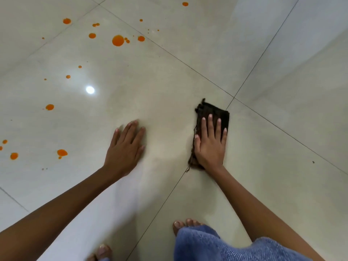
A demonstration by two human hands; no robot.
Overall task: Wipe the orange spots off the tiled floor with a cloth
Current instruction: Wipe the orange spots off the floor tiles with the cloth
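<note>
Tiled floor (169,76): glossy pale tiles; dark grout lines cross just beyond the cloth.
Blue garment (207,245): at the bottom edge, bare toes (178,225) beside it.
Left hand (125,147): released, palm flat on bare tile, fingers straight, arm stretched forward.
Right hand (210,146): released, straight fingers pressing flat on the cloth.
Cloth (216,112): dark brown, folded, frayed, under the right hand, well apart from the spots.
Orange spots (118,40): scattered over the left tiles.
</note>
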